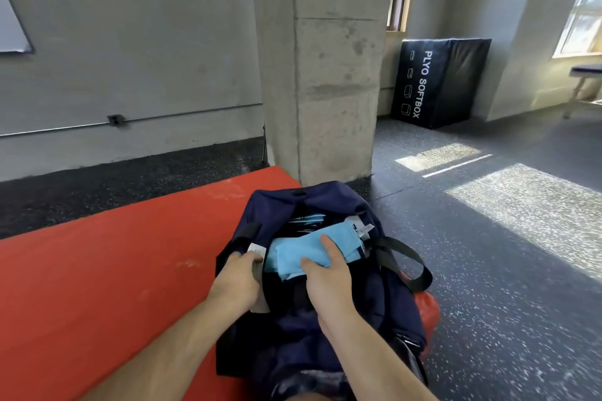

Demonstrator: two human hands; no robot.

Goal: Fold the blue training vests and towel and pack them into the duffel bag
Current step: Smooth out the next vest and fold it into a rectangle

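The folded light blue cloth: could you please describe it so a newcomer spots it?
Before the concrete pillar, a navy duffel bag lies open on the red mat. The folded light blue cloth sits topmost in its mouth, gripped by the right hand; other items lie deeper.

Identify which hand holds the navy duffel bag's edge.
The left hand: it grips the rim of the navy fabric duffel bag, while the right hand holds the folded light-blue cloth.
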